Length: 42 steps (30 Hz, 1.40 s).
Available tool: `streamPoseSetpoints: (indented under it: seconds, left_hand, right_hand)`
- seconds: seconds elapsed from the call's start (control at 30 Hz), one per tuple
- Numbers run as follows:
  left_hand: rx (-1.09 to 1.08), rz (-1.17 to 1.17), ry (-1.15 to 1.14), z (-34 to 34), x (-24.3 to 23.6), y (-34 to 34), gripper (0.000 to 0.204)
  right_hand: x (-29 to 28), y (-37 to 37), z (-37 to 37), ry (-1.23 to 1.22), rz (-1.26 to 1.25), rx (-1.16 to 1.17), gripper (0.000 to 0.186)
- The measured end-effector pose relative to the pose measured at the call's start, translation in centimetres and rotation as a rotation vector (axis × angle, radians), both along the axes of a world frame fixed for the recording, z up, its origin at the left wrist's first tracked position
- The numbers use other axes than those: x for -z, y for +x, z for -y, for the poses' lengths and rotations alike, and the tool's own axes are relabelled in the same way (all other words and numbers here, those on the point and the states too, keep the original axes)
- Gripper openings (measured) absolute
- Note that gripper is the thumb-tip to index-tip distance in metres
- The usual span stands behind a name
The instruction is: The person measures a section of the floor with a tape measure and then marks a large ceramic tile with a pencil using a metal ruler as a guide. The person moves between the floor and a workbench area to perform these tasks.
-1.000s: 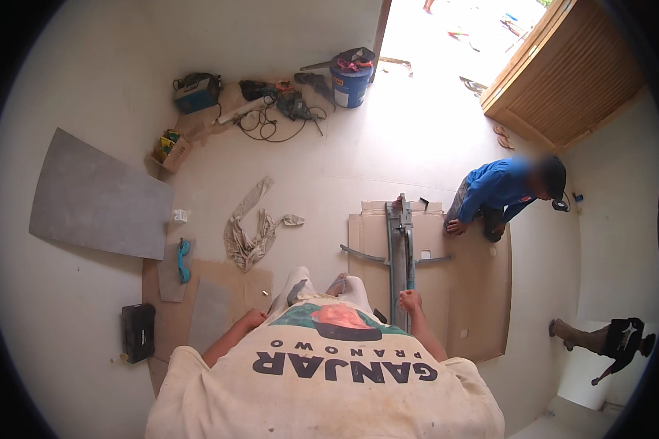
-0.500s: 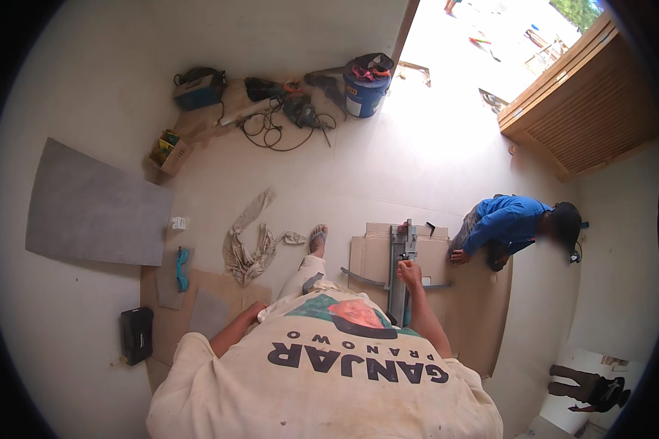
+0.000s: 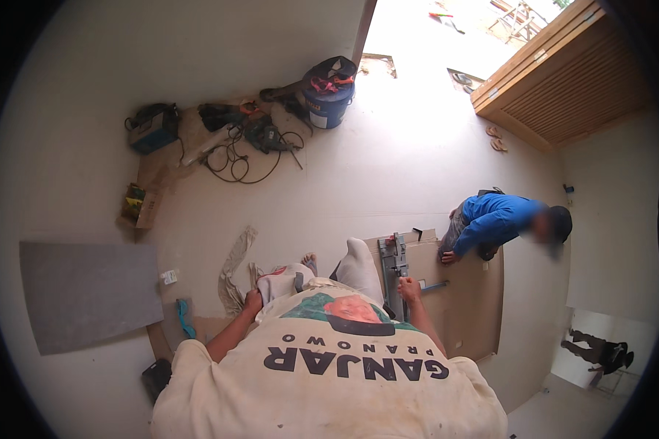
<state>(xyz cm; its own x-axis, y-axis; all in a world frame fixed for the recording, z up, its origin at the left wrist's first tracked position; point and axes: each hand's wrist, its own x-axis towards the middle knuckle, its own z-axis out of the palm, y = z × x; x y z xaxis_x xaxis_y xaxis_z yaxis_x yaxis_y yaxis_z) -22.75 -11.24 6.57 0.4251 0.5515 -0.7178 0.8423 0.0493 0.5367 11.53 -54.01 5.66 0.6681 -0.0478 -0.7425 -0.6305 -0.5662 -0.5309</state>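
My left hand (image 3: 253,298) is closed beside my pale trouser leg (image 3: 277,284), low at the centre; what it holds, if anything, is hidden. My right hand (image 3: 410,290), fingers closed, hangs over the grey metal tile cutter (image 3: 392,257); I cannot make out what is in it. The cutter lies on a flattened cardboard sheet (image 3: 472,300), partly hidden by my raised knee and shirt. A co-worker in blue (image 3: 499,219) crouches at the sheet's right side, bent forward.
A grey tile (image 3: 88,293) and teal suction lifter (image 3: 184,319) are at left. Crumpled cloth (image 3: 236,263), power tools with cables (image 3: 263,139), a blue bucket (image 3: 328,110) and a carton (image 3: 146,205) lie around. A wooden door (image 3: 549,73) stands open. Another person (image 3: 600,355) is far right.
My legs have moved; the right knee now rises beside the cutter and the left foot has shifted back. My left hand has come up toward the trouser leg. The view has shifted.
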Motion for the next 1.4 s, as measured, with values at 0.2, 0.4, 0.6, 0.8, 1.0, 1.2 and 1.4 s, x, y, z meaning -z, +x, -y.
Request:
streamPoseSetpoints:
  seconds: [0.2,0.4,0.6,0.8,1.0,1.2,1.4]
  left_hand:
    - [-0.174,0.15,-0.135,-3.1,-3.1,9.8,0.027]
    - [0.315,0.243,0.084,-5.8,5.8,17.7,0.024]
    - [0.357,0.147,-0.064,-5.0,3.4,39.3,0.023]
    - [0.424,0.118,-0.112,-4.7,0.2,53.5,0.023]
    - [0.521,0.135,-0.153,-4.0,0.7,67.0,0.023]
    - [0.591,0.179,-0.168,-3.3,2.0,83.3,0.023]
    - [0.621,0.205,-0.193,-3.7,2.7,96.9,0.022]
  right_hand:
    - [3.5,2.9,-0.1,-0.093,-0.055,-0.019,0.018]
    - [5.2,12.3,-0.9,-0.141,-0.109,-0.094,0.022]
    - [6.2,29.7,-1.3,-0.177,0.156,-0.166,0.026]
    - [-0.9,48.7,-5.0,-0.19,0.376,-0.311,0.03]
    - [-5.7,61.6,-8.9,0.029,0.371,-0.162,0.032]
    - [-3.2,68.7,-8.7,-0.143,0.365,-0.277,0.034]
    - [-3.6,73.3,-4.9,-0.336,0.228,-0.391,0.032]
